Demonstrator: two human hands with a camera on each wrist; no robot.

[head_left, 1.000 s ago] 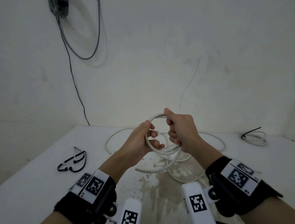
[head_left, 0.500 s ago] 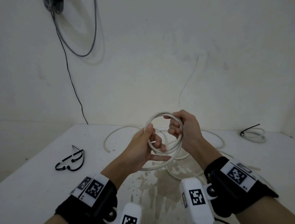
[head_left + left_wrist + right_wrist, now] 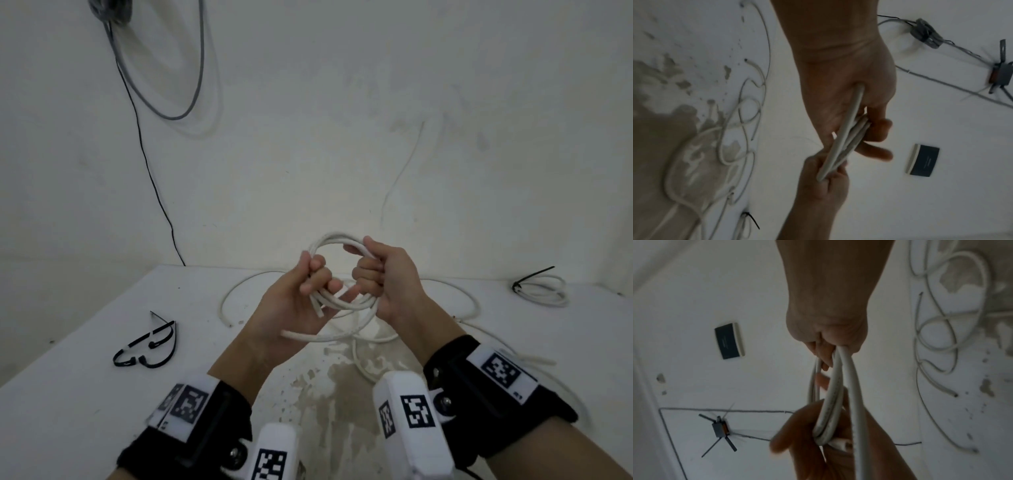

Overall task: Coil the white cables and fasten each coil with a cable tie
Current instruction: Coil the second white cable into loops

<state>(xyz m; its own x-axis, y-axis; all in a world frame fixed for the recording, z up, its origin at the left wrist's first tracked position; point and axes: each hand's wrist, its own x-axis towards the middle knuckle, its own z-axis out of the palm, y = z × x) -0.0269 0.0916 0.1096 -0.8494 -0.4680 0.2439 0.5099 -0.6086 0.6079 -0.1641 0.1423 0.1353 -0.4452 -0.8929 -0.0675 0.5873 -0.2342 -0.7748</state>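
From the head view, we hold the white cable coil (image 3: 342, 294) above the table (image 3: 85, 394), our left hand (image 3: 294, 305) and right hand (image 3: 387, 284) each curled round a side. A cut end pokes out by the left fingers; loosen there and we judge the turns would spring apart. Black cable ties (image 3: 147, 349) lie well left, a tied coil (image 3: 541, 289) far right, with bare table between.

At the left wrist, fingers (image 3: 877, 129) pinch the strands.

At the right wrist, the fist (image 3: 830, 331) clamps them; loose cable (image 3: 949, 318) below could snag.
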